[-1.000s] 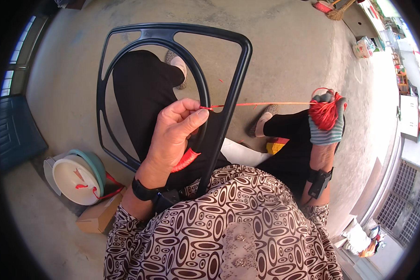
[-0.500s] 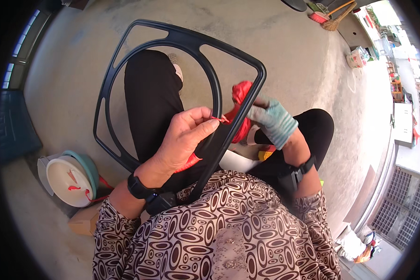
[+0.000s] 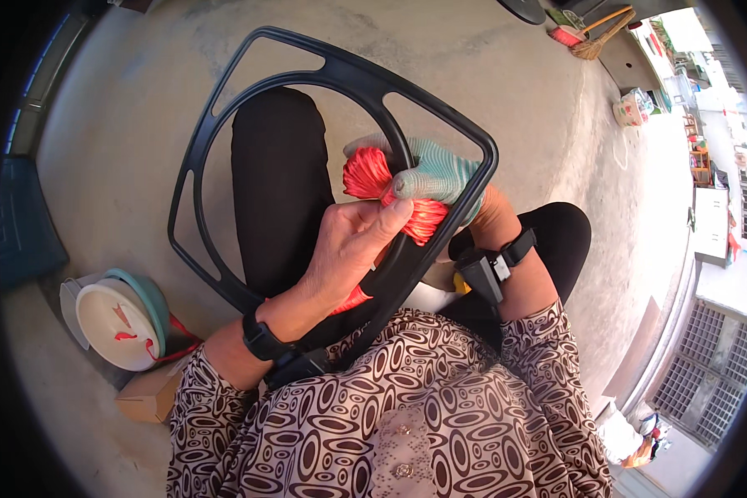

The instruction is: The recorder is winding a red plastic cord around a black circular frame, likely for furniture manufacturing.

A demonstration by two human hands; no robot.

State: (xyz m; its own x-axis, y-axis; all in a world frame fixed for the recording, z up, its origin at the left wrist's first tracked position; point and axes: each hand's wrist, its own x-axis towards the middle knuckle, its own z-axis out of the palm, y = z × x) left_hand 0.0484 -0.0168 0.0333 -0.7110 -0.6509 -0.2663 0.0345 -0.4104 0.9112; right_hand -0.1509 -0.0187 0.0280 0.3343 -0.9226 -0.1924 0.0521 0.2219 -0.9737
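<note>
A black plastic frame (image 3: 324,75) with a round opening rests across my lap, tilted up from my knees. My left hand (image 3: 349,249) is bare and grips the frame's right bar, its fingertips touching a bundle of red-orange cord (image 3: 390,195). My right hand (image 3: 436,174), in a pale green knit glove, holds that cord bundle against the inside of the bar, partly behind it. Both wrists wear black bands. A bit of red cord (image 3: 349,300) shows under my left palm.
On the concrete floor at my left stands a white and teal spool-like tub (image 3: 116,319) with red cord trailing, beside a small cardboard box (image 3: 145,398). A broom (image 3: 585,33) and a bag (image 3: 631,108) lie far right. A dark blue crate (image 3: 25,232) sits left.
My right hand has come in from the far right, where it held the cord stretched taut, and now presses the bundle against the frame beside my left hand. The frame shifted slightly.
</note>
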